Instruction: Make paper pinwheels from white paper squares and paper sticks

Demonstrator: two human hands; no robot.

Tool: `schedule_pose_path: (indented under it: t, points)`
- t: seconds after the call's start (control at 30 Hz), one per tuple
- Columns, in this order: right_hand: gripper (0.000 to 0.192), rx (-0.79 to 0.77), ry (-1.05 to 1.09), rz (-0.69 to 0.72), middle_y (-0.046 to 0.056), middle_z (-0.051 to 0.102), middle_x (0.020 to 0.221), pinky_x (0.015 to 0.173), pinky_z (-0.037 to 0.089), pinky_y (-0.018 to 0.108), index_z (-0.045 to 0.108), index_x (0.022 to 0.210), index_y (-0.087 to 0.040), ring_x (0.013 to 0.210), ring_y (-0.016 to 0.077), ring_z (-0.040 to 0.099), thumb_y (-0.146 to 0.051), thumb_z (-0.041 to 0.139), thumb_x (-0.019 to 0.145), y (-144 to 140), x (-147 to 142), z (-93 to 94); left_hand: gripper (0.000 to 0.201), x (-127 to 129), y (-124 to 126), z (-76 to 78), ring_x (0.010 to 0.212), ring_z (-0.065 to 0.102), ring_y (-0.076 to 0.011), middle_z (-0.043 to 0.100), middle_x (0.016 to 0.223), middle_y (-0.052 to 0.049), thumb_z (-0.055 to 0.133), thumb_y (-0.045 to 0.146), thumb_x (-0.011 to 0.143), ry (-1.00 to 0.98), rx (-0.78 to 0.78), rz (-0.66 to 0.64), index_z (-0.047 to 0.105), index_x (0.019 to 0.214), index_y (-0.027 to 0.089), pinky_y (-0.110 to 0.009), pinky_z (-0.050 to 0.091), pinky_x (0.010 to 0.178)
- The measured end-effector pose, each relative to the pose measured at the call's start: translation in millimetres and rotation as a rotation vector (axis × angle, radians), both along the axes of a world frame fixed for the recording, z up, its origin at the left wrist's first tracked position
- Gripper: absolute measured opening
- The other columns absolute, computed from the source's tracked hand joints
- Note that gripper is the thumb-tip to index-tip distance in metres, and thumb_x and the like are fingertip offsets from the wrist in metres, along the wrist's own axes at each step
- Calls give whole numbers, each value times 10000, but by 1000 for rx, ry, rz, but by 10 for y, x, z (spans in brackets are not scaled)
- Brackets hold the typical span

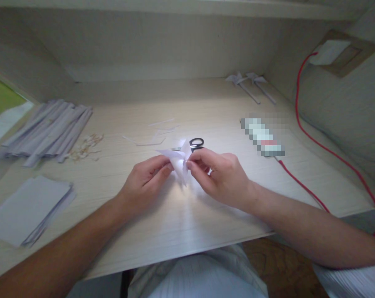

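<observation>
A white paper pinwheel [178, 159] is held up between both hands over the middle of the desk. My left hand [146, 180] pinches its left side between thumb and fingers. On the other side, my right hand [220, 174] has thumb and forefinger closed at the pinwheel's centre; whether a small pin is between them I cannot make out. Just behind the paper lie scissors [197, 143] with black handles, their blades partly hidden by the pinwheel. Thin white paper strips [150, 144] lie beyond my left hand.
Rolled paper sticks [47, 130] are piled at the left, beside small pale pieces [87, 147]. Nearer is a stack of white paper sheets [32, 207]. Two pinwheels on sticks [247, 85] lie at the back right. A blurred-out phone [263, 136] has a red cable [302, 188].
</observation>
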State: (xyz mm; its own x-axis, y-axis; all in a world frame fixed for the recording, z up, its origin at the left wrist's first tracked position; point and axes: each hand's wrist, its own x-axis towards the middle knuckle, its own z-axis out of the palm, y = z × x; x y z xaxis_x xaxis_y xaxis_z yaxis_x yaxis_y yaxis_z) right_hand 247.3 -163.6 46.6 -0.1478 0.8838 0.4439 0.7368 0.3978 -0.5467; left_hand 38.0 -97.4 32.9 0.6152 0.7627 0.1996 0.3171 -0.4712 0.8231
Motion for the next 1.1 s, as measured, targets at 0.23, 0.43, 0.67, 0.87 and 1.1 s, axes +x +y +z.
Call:
schedule_pose_path:
  t: [0.23,0.43,0.67,0.87,1.1]
  points:
    - [139,-254,339,81,37,736,782,614,507,248,694,976,-142,630,138,689,-231,589,957,37,14,0,206,-6,-24,21,859,661,-192,753,950,-16,583,358,983,-33,-32,40,746,999,233,-311,487,798]
    - [159,-567,798,245,20,745,759,571,559,248,679,890,-142,579,132,704,-298,693,917,126,28,11,39,-27,-61,43,807,627,-181,699,864,-12,710,264,892,-242,99,133,713,923,239,-332,497,765]
    - [279,-715,1036,387,24,748,722,580,571,284,711,926,-142,553,151,700,-387,805,832,173,52,-93,180,-19,-135,79,874,664,-215,723,927,-42,761,148,837,-424,197,106,747,965,274,-403,536,811]
    - [240,-798,1043,469,10,697,673,523,493,240,704,907,-148,527,118,615,-365,791,849,182,57,-126,292,-47,-158,148,843,678,-175,728,935,-40,785,47,794,-473,339,51,784,998,256,-339,554,757]
    - [337,-797,1063,422,-29,614,561,491,354,220,685,853,-151,471,87,484,-449,829,794,150,42,-84,232,-59,-168,154,869,686,-178,735,953,-54,785,87,810,-432,345,46,788,981,244,-331,572,780]
